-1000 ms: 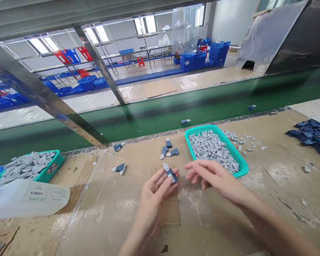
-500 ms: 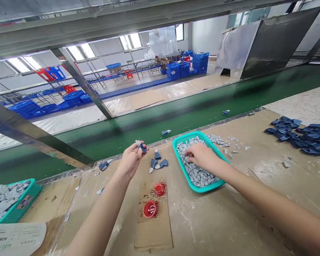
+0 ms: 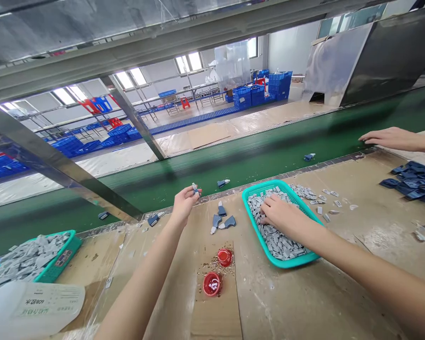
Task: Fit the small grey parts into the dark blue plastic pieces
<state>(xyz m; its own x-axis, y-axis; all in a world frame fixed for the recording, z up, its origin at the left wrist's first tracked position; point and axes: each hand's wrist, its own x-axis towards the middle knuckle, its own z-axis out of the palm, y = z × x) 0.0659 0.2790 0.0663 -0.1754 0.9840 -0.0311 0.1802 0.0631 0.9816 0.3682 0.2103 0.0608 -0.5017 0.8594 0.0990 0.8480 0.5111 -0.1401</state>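
Observation:
My left hand (image 3: 184, 204) is stretched out toward the green conveyor belt (image 3: 212, 163) and pinches a small blue-and-grey plastic part (image 3: 195, 190) at the bench edge. My right hand (image 3: 281, 215) rests in the teal tray (image 3: 252, 212) among several small grey pieces (image 3: 279, 241), fingers curled down into them. Three assembled blue-grey parts (image 3: 221, 218) lie on the bench between my hands. Two more such parts (image 3: 223, 182) ride on the belt.
Two red caps (image 3: 217, 270) sit on a cardboard piece near me. A second teal tray of grey pieces (image 3: 31, 257) and a white bottle (image 3: 31, 307) are at left. Dark blue parts (image 3: 416, 182) pile at right, where another person's hand (image 3: 386, 138) reaches over the belt.
My left hand carried the assembled part forward from near my body to the belt edge. My right hand moved into the teal tray. Another person's hand appeared at right.

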